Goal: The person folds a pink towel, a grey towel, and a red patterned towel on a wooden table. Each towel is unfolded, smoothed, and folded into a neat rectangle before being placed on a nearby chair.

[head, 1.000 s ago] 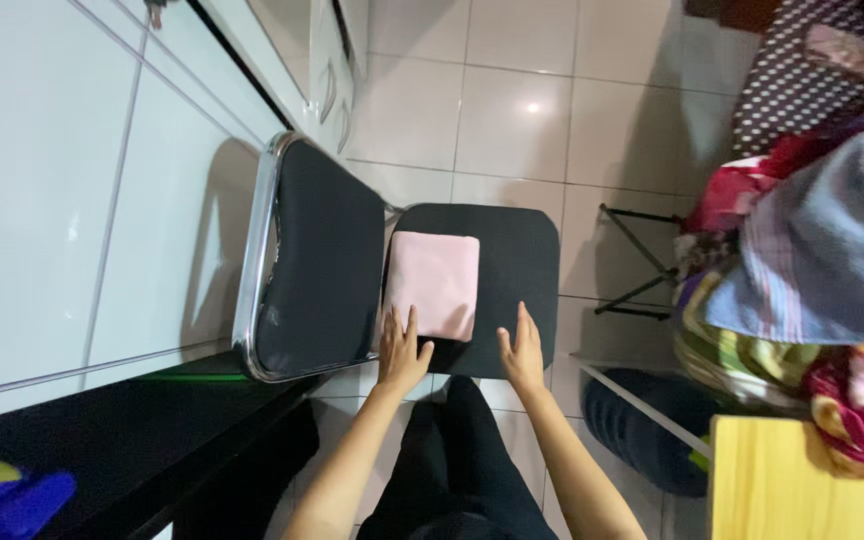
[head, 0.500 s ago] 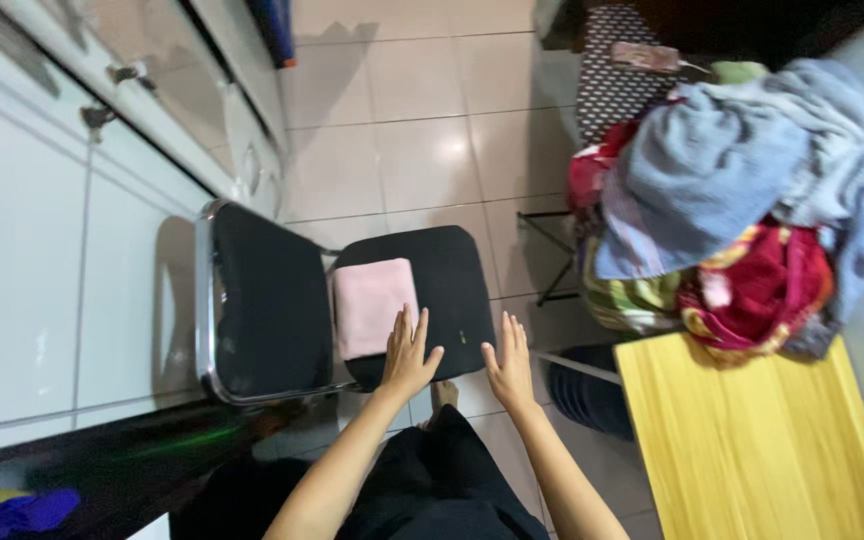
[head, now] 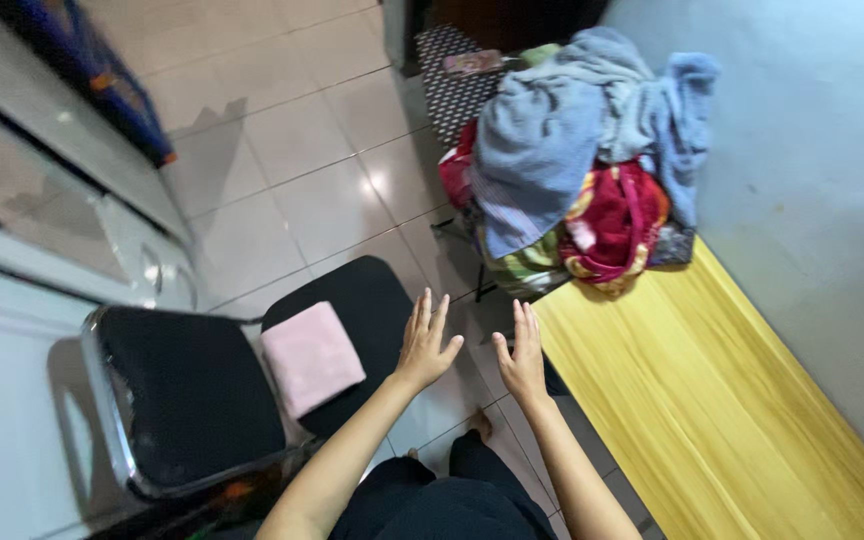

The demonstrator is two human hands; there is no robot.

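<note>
A folded pink cloth [head: 312,356] lies on the seat of a black chair [head: 357,300] with a chrome-framed backrest [head: 177,395]. My left hand [head: 426,342] hovers open just right of the seat, fingers spread, holding nothing. My right hand [head: 522,356] is open beside it, above the floor gap between the chair and a yellow wooden table [head: 712,400]. A heap of unfolded laundry [head: 582,150], grey-blue, red and patterned pieces, sits at the far end of that table, beyond both hands.
White cabinets [head: 12,300] run along the left. Glossy white floor tiles [head: 282,170] stretch ahead. A dotted dark mat [head: 447,80] lies behind the laundry. A grey wall [head: 812,170] borders the table on the right. My legs in black trousers [head: 442,500] are below.
Both hands have lifted off the chair seat and moved right, away from the pink cloth toward the table. The view has swung right, bringing the laundry heap and table closer to centre.
</note>
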